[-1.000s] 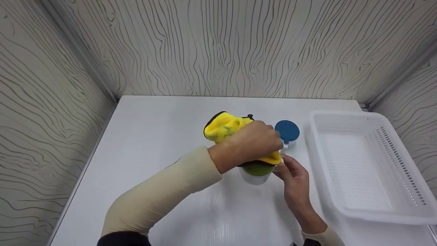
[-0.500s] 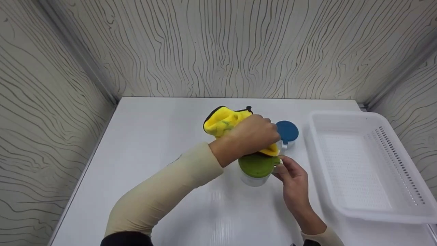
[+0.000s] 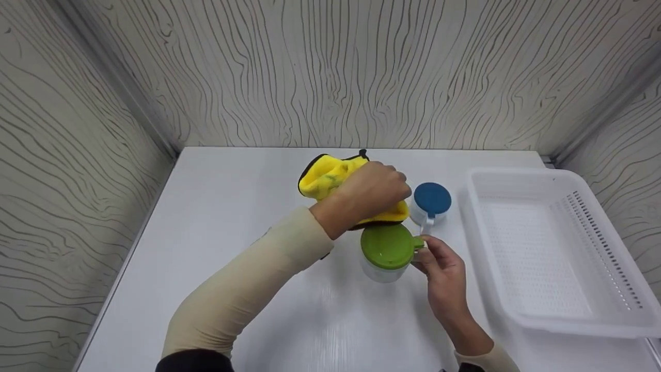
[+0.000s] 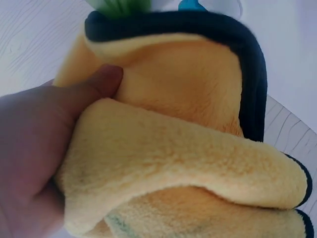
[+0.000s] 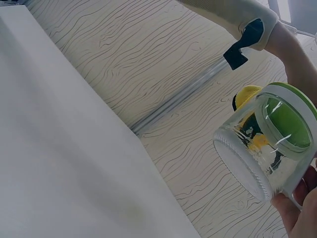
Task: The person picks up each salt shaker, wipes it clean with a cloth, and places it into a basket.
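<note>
A yellow cloth (image 3: 328,178) with black edging is gripped in my left hand (image 3: 369,188), just behind the green-lidded glass jar (image 3: 382,271). In the left wrist view the thumb presses on the folded, plush cloth (image 4: 163,134). My right hand (image 3: 446,274) pinches the handle of that jar from the right side. The right wrist view shows the clear glass jar (image 5: 257,148) from below, with fingers (image 5: 287,210) at its handle. Behind and to the right stands a second jar with a blue lid (image 3: 433,198), its handle pointing toward my right hand.
A white plastic basket (image 3: 490,258) with perforated sides stands at the right of the white table (image 3: 232,206). Wood-grain panels (image 3: 330,77) rise behind the table and on both sides.
My left hand has drawn the cloth back and slightly left, off the green lid, which now shows fully. The blue-lidded jar is less covered. My right hand keeps its hold on the handle.
</note>
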The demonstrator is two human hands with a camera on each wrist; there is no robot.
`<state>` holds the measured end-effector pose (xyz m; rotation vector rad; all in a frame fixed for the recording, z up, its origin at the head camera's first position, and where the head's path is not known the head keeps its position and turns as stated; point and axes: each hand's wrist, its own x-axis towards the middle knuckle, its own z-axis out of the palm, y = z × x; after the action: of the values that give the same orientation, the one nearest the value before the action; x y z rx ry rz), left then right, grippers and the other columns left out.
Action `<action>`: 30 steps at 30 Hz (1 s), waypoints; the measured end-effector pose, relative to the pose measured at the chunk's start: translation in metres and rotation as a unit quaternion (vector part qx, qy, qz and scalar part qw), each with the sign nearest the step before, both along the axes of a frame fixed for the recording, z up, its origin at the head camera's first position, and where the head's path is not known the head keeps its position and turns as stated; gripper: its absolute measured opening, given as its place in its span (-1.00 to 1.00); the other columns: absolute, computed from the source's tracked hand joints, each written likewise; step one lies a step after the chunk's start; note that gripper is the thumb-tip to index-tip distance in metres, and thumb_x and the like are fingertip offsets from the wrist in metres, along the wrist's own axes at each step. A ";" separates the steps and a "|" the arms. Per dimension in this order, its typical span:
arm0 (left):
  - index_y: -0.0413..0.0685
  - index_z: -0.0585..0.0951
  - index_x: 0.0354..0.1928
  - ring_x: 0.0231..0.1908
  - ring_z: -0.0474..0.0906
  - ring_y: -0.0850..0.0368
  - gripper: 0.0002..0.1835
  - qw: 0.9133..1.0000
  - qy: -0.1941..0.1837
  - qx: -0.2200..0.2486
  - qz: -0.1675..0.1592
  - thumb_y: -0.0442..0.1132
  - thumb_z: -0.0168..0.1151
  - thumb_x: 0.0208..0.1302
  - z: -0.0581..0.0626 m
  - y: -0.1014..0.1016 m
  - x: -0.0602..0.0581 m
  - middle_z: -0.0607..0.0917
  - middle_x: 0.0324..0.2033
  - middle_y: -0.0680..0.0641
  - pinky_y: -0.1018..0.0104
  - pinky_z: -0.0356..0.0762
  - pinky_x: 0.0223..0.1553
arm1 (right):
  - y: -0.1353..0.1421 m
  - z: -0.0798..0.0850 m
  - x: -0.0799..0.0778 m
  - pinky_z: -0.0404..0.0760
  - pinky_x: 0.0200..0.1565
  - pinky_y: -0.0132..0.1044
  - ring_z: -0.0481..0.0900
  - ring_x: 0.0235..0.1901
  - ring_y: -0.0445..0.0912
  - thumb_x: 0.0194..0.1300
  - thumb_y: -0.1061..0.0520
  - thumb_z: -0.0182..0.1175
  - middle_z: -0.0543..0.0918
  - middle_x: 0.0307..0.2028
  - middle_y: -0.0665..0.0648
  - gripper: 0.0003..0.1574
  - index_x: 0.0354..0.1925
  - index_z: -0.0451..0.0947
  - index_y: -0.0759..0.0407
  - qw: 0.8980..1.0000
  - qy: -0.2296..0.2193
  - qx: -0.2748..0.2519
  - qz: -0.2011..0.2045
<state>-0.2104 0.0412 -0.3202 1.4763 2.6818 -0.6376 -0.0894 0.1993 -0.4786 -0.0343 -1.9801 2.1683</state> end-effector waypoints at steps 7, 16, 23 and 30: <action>0.11 0.63 0.16 -0.05 0.61 0.10 -0.52 1.000 -0.012 0.018 0.016 -0.09 0.53 0.20 0.007 -0.012 -0.003 0.71 -0.06 0.05 0.29 0.57 0.12 | -0.001 0.000 0.000 0.67 0.05 -0.19 0.71 -0.14 -0.12 0.50 0.34 0.10 0.67 -0.13 0.09 -0.71 0.11 0.48 0.51 1.000 -0.006 -0.009 -0.005; 0.11 0.71 0.04 -0.14 0.64 0.12 -0.65 0.996 -0.023 0.075 0.031 -0.15 0.52 0.21 0.024 -0.031 0.007 0.74 -0.16 0.06 0.34 0.61 0.01 | 0.001 -0.001 -0.003 0.68 0.03 -0.20 0.71 -0.17 -0.13 0.48 0.36 0.12 0.68 -0.16 0.08 -0.73 0.08 0.52 0.49 1.000 -0.004 -0.012 -0.014; 0.11 0.73 0.01 -0.20 0.63 0.13 -0.67 0.996 -0.024 0.085 0.020 -0.11 0.52 0.21 0.036 -0.039 0.026 0.74 -0.21 0.07 0.34 0.62 -0.03 | 0.002 0.001 -0.003 0.67 0.04 -0.22 0.70 -0.14 -0.11 0.50 0.37 0.07 0.68 -0.12 0.08 -0.71 0.11 0.51 0.48 1.000 -0.019 -0.009 -0.022; 0.09 0.71 -0.01 -0.28 0.61 0.13 -0.63 0.997 -0.043 0.065 0.010 -0.01 0.53 0.18 0.042 -0.041 0.051 0.73 -0.24 0.07 0.38 0.63 -0.10 | 0.004 0.001 -0.003 0.65 0.06 -0.25 0.70 -0.07 -0.10 0.53 0.32 0.05 0.67 -0.07 0.06 -0.66 0.18 0.46 0.50 0.999 -0.027 -0.013 -0.025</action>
<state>-0.1597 0.0002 -0.2784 1.4667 2.7142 -0.3937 -0.0929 0.2034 -0.4774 -0.1463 -1.9563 2.1842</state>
